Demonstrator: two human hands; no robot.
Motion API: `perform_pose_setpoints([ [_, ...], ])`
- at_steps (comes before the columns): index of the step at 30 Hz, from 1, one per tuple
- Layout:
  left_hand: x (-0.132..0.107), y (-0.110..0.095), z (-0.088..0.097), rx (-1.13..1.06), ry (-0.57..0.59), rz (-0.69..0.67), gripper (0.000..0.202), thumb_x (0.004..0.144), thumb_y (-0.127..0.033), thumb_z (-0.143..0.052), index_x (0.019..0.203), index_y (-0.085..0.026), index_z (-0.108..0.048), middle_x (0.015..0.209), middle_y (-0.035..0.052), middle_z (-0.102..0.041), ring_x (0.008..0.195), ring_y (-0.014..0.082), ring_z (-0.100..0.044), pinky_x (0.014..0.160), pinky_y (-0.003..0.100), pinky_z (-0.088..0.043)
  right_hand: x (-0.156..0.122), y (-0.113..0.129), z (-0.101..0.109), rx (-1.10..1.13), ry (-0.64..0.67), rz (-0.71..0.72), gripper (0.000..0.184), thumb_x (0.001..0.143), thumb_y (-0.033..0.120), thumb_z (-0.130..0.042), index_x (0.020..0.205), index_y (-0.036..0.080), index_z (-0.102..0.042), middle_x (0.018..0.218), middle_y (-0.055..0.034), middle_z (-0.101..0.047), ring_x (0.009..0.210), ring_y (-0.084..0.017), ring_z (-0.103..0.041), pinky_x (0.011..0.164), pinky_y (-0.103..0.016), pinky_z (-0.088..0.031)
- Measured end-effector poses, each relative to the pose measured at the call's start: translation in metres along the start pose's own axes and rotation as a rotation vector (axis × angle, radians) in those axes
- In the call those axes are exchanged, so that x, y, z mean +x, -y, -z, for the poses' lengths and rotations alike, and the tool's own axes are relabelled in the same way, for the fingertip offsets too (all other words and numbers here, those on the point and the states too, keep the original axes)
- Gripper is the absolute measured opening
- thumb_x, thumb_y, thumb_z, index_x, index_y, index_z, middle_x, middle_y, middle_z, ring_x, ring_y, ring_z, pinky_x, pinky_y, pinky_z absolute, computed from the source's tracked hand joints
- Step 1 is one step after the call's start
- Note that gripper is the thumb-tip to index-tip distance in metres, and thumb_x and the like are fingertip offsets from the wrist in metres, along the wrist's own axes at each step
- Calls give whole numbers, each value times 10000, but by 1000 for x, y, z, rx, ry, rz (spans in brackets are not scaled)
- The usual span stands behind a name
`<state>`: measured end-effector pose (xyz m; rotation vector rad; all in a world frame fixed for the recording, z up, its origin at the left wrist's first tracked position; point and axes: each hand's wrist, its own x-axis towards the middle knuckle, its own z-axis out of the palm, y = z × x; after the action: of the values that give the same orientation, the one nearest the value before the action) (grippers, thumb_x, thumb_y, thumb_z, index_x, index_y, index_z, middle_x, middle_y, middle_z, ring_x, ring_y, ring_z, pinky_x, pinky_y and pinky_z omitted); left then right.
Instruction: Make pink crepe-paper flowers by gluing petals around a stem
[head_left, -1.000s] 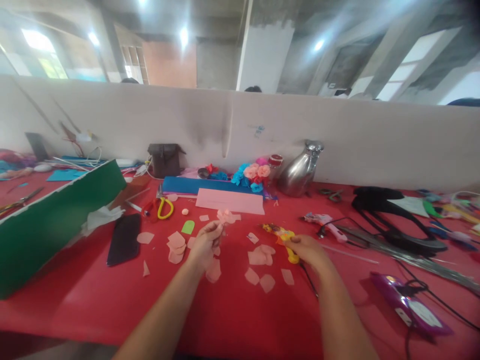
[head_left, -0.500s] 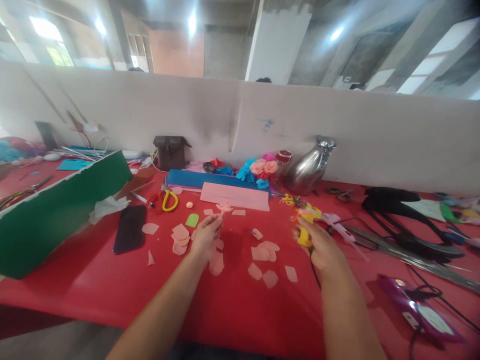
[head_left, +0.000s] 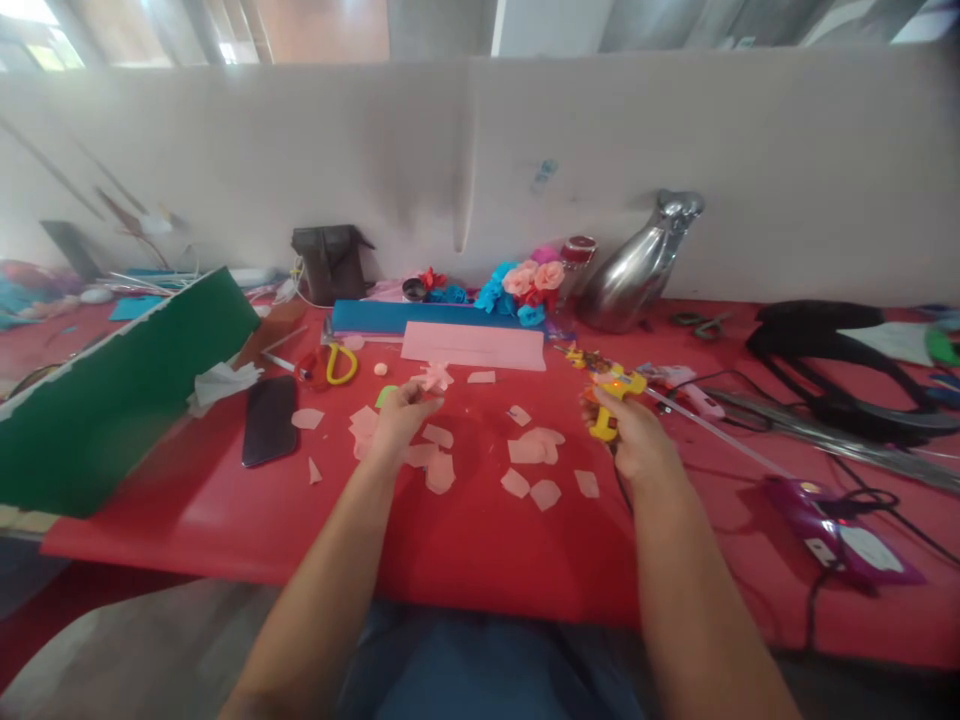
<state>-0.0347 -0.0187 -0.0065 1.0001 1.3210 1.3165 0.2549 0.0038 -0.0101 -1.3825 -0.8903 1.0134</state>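
My left hand [head_left: 403,412] is closed, thumb and fingers pinching a small pink paper flower [head_left: 435,376] whose petals show just beyond the fingertips. In my right hand [head_left: 637,425] is a yellow hot glue gun [head_left: 619,388], its nozzle pointing left and a clear glue stick [head_left: 716,430] trailing from its back. Loose pink paper petals lie on the red table between and below the hands, some in a small pile [head_left: 536,447], others near the left wrist [head_left: 440,472]. A green paper piece [head_left: 386,395] is partly hidden behind my left hand.
Pink paper sheet [head_left: 472,345], blue sheet [head_left: 420,318], finished paper flowers [head_left: 529,285] and a metal jug [head_left: 637,265] stand toward the back. Leftward are yellow-handled scissors [head_left: 341,364], a phone [head_left: 270,420] and a green board [head_left: 135,400]. A purple power box [head_left: 844,530] with cables sits right.
The view has tilted down, showing more of the table's front edge. My left hand has shifted a little to the left with the pink flower; my right hand keeps hold of the glue gun.
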Motion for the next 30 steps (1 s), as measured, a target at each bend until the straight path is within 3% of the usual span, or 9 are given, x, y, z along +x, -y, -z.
perform_pose_setpoints([
  [6, -4, -1, 9, 97, -86, 15, 123, 579, -187, -663, 572, -165, -542, 500, -59, -368, 459, 62, -296, 457, 219, -200, -7, -1, -8, 9, 41, -99, 228, 600, 324, -734, 713, 164, -618, 598, -5, -629, 486, -99, -546, 449, -202, -422],
  [12, -27, 4, 31, 278, 87, 16, 70, 576, -119, -588, 518, -155, -573, 496, -23, -467, 492, 94, -391, 490, 218, -257, -11, -2, -12, -122, -2, -110, 136, 626, 222, -726, 704, 160, -634, 561, 6, -617, 471, -96, -540, 454, -202, -430],
  [15, -46, 9, 46, 437, 100, -8, 32, 562, -165, -652, 584, -162, -629, 510, -33, -478, 504, 100, -400, 501, 212, -261, -10, -5, -12, -179, -27, -81, 137, 621, 212, -732, 698, 161, -631, 541, 10, -604, 476, -102, -545, 445, -199, -423],
  [19, -57, 16, 56, 568, 65, -34, 332, 557, -201, -690, 888, -192, -698, 525, -48, -501, 500, 109, -422, 509, 210, -275, -9, -7, -11, -200, -24, -76, 145, 627, 223, -726, 715, 150, -637, 536, 7, -604, 480, -97, -543, 437, -187, -403],
  [21, -56, 18, 55, 627, 70, -74, 293, 579, -183, -660, 868, -188, -708, 543, -35, -530, 520, 113, -437, 529, 214, -286, -8, -6, -11, -191, -34, -84, 149, 625, 224, -725, 717, 147, -636, 530, 8, -602, 476, -92, -537, 428, -179, -392],
  [23, -52, 18, 52, 672, 56, -97, 148, 597, -171, -624, 722, -172, -704, 517, -31, -510, 521, 110, -425, 527, 214, -268, -8, -4, -11, -151, -55, -85, 159, 616, 232, -729, 709, 147, -632, 521, 9, -596, 467, -89, -529, 413, -173, -384],
  [26, -47, 14, 49, 633, 10, -23, 75, 596, -163, -592, 525, -153, -614, 454, -43, -435, 488, 96, -385, 499, 215, -227, -7, 0, -10, -14, -74, -72, 163, 607, 238, -721, 708, 161, -619, 541, 13, -603, 459, -85, -519, 405, -171, -400],
  [30, -47, 5, 48, 274, 37, 108, 77, 584, -213, -647, 619, -145, -636, 587, -18, -583, 555, 110, -479, 529, 216, -302, -9, 8, -9, 142, -81, -39, 179, 605, 232, -697, 756, 197, -609, 565, 28, -622, 444, -77, -514, 385, -153, -399],
])
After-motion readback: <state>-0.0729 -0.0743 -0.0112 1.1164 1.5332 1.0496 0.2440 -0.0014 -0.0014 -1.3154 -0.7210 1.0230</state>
